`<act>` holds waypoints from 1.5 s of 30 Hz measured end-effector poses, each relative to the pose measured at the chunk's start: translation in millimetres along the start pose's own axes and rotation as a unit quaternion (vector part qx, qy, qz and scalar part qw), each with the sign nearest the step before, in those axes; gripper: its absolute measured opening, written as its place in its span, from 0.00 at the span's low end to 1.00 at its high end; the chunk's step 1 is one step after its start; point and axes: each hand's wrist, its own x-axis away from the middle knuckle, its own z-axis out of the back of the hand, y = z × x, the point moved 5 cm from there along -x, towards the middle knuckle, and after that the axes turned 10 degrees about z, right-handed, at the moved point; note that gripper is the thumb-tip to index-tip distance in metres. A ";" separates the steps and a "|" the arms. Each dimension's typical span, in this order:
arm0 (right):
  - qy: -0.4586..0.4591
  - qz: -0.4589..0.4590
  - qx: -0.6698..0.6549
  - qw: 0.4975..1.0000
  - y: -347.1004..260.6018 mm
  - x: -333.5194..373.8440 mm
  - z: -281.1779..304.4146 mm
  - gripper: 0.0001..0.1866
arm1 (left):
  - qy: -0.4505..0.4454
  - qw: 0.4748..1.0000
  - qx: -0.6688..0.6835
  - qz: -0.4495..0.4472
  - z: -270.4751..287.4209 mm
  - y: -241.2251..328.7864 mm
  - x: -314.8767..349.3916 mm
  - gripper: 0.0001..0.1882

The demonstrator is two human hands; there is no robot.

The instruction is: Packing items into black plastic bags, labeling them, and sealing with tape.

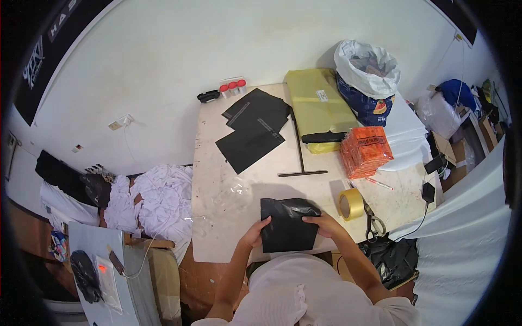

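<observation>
A black plastic mailer bag [288,231], creased and shiny near its top, is between my two hands over the near edge of the table. My left hand [255,232] grips its left side, thumb on the front. On its right side my right hand [326,224] holds it the same way, with the thumb over the upper part. The fingers behind the bag are hidden. Farther back, several flat black mailer bags [250,149] lie overlapping on the table.
Right of my hands are a yellow tape roll [350,205], scissors [374,224] and a red-and-white pen [379,183]. Behind them stand an orange packet stack [365,153], a yellow package [321,106] and an open sack [365,87]. A dark T-shaped rod [300,152] lies mid-table.
</observation>
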 end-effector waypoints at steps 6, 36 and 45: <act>0.052 -0.027 -0.017 0.998 0.7 7.0 15.7 0.19 | 0.038 0.992 -0.118 0.005 8.5 4.4 -6.1 0.15; -0.112 0.078 0.238 0.961 -17.1 1.7 39.0 0.15 | -0.189 0.895 -0.401 0.054 -4.1 49.1 10.0 0.15; -0.105 0.089 0.283 0.949 -25.6 5.2 26.4 0.16 | -0.062 0.772 -0.624 0.104 -21.3 40.3 -37.2 0.24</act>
